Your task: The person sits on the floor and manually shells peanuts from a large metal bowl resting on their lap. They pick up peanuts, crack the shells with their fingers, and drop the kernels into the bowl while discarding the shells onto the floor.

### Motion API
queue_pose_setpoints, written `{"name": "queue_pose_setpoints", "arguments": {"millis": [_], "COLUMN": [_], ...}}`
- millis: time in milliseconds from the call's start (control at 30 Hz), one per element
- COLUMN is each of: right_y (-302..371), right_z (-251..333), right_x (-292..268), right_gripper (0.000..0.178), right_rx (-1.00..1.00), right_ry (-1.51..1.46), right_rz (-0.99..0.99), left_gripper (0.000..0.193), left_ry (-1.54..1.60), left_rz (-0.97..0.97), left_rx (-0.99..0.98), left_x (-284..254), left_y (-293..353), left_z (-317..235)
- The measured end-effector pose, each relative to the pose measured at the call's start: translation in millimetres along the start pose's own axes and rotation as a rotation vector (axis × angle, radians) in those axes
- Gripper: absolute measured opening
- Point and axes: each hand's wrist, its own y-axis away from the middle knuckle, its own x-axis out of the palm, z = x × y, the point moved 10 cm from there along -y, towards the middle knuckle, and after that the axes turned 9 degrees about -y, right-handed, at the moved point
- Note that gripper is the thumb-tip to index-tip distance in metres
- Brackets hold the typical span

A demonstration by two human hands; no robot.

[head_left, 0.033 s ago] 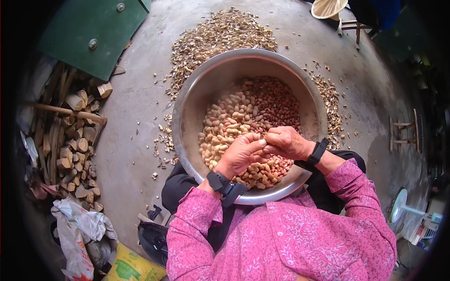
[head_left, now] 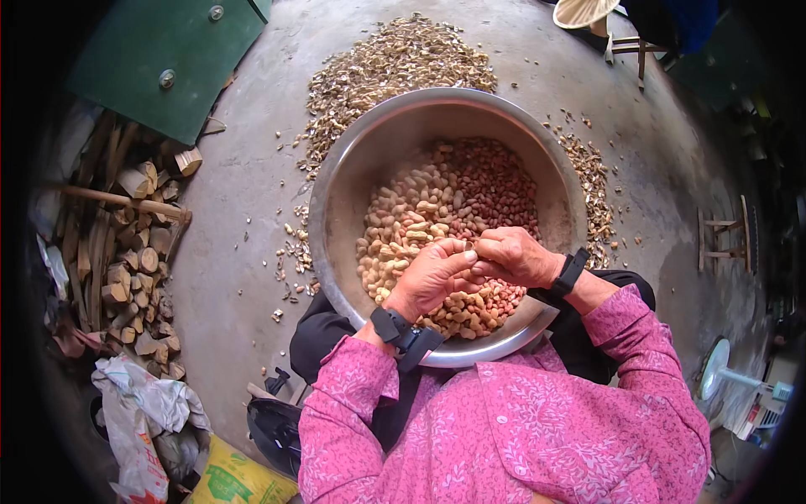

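Observation:
A wide metal basin (head_left: pixel 340 160) rests between my knees. Unshelled peanuts (head_left: pixel 395 210) fill its left and near parts, and loose reddish peanut kernels (head_left: pixel 495 181) lie at its far right, with paler pinkish ones near my right hand. Above the peanuts, my left hand (head_left: pixel 432 277) and my right hand (head_left: pixel 516 256) meet at the fingertips. Both are closed in a pinch on a small peanut, mostly hidden by the fingers. Each wrist wears a black strap.
Peanut shells (head_left: pixel 395 67) are heaped on the floor beyond the basin and scattered along its right side. Stacked firewood (head_left: pixel 134 269) and sacks (head_left: pixel 151 412) stand at left. A small wooden stool (head_left: pixel 724 235) and a fan (head_left: pixel 715 370) are at right. Someone's straw hat (head_left: pixel 583 10) shows at top right.
The straw hat at the top right has shifted slightly up and left. My hands and the basin look unchanged.

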Motion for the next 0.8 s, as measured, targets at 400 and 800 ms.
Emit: {"name": "queue_pose_setpoints", "arguments": {"millis": [400, 800], "right_y": [1.6, 2.8], "right_z": [-3.0, 2.1], "right_x": [-5.5, 1.4], "right_gripper": [0.020, 0.016], "right_rx": [0.008, -0.028], "right_ry": [-0.176, -0.116], "right_rz": [-0.067, -0.019], "left_gripper": [0.012, 0.014], "left_ry": [0.004, 0.003], "left_rz": [0.005, -0.002], "left_rx": [0.029, 0.003], "left_x": [1.8, 2.4], "left_y": [0.6, 1.9], "left_z": [-6.4, -5.3]}}
